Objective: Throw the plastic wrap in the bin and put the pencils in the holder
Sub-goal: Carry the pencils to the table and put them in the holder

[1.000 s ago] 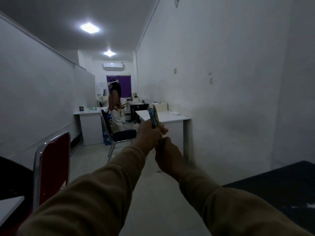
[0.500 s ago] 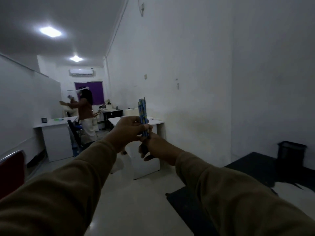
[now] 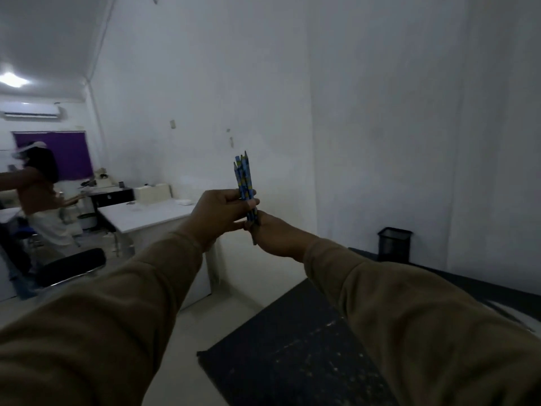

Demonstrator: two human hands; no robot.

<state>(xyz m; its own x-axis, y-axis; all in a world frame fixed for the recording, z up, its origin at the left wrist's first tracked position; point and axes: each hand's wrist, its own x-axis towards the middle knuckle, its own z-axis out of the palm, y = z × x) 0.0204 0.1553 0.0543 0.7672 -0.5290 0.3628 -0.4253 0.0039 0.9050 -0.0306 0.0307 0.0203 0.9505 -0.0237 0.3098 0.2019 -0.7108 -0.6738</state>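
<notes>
Fingers (image 3: 234, 197) of the left hand (image 3: 218, 213) are curled tight round the middle of the pencils (image 3: 244, 178), so that hand's got the real grip. The right hand (image 3: 273, 232) is closed round the bottom end of the bundle just below, touching the left. Can't tell if it's pinching the wrap there or just steadying things; no plastic shows clearly in this light, so it's a guess either way.

The pencils stand nearly upright, tips up, held out at arm's length in front of the chest. Long axis is vertical, which is handy for dropping them into a holder later.

The bit that matters: the bin (image 3: 394, 243) is the black mesh one over on the right, by the wall at the far edge of the dark table (image 3: 292, 347), well apart from the hands. It's lower than the bundle and on the right hand's side, so that hand is the nearer one for tossing the wrap. I don't see a holder anywhere for sure. There's a white desk (image 3: 146, 215) to the left with small stuff on it, too blurry to call. Another person (image 3: 38, 200) is over there too, out of the way.
</notes>
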